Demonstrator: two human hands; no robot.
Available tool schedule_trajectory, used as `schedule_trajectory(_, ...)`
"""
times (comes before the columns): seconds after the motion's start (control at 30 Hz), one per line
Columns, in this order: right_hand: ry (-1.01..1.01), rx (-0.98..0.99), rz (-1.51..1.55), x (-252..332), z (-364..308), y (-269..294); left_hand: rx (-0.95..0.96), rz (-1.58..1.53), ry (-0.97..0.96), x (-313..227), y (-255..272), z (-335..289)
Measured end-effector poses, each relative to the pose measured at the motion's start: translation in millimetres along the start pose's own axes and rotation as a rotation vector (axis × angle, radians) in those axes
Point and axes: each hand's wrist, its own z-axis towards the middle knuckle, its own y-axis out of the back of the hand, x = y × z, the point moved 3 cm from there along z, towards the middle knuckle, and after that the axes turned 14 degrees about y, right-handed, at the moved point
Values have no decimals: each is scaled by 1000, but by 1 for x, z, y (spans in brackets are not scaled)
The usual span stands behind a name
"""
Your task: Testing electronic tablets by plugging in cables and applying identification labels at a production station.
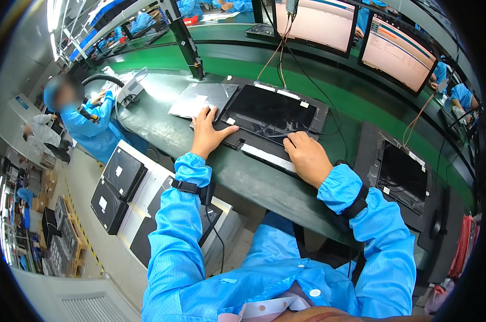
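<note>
A black display panel (272,111) with glossy clear film and small white tabs lies in a dark fixture (320,115) on the green bench. My left hand (206,133) has its fingers spread, the thumb reaching to the panel's left edge. Its fingertips rest by a film-covered flat piece with a white label (198,105). At the panel's near right corner, my right hand (309,158) has its fingers curled together; what they pinch, if anything, is hidden. A white strip (268,156) runs along the fixture's near edge, between my hands.
A second dark panel (402,174) lies in a fixture to the right. Two monitors (398,51) stand behind, with cables hanging down. Black trays (117,182) sit on a white cart at left. A co-worker in blue (90,126) works at the bench's left end.
</note>
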Motion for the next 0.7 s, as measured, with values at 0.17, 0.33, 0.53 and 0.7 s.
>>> schedule_trajectory(0.17,-41,56,2,-3,1,-2,-6,34,-77,12,5,2)
schedule_trajectory(0.33,-59,-35,70,0,9,10,-36,192,-53,22,28,18)
schedule_trajectory(0.53,-133,114,67,23,-25,66,-18,243,-441,22,38,27)
schedule_trajectory(0.7,-438,386,-108,33,-88,104,-458,148,-563,36,48,40)
